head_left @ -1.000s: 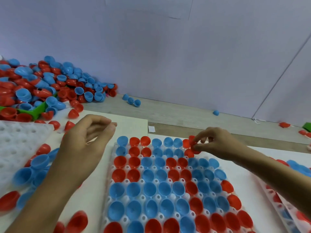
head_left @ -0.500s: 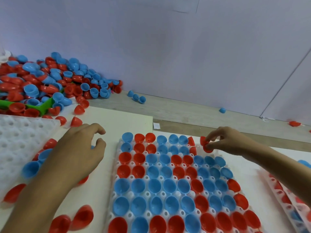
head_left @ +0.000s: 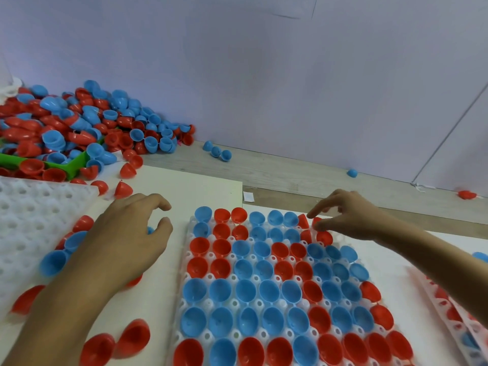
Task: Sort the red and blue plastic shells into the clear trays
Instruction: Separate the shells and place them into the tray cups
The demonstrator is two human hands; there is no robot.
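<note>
A clear tray [head_left: 184, 262] lies in the middle of the white board, its pockets filled with red and blue shells. My right hand [head_left: 346, 215] hovers over the tray's far right corner and pinches a red shell [head_left: 316, 221] between index finger and thumb, just above the pockets. Left of the tray, my left hand [head_left: 126, 233] hangs with loosely curled fingers above loose shells; a blue shell [head_left: 150, 230] peeks out under it. More loose shells lie around, such as a blue one [head_left: 54, 262] and a red one [head_left: 133, 336].
A big pile of red and blue shells [head_left: 92, 128] fills the far left, partly in a green bin [head_left: 76, 165]. A white perforated tray [head_left: 29, 207] sits at the left. Another filled tray [head_left: 449, 302] runs along the right edge. A purple wall stands behind.
My right hand has lowered the red shell toward the tray's far right corner. My left hand has dropped down and to the left, over the loose shells.
</note>
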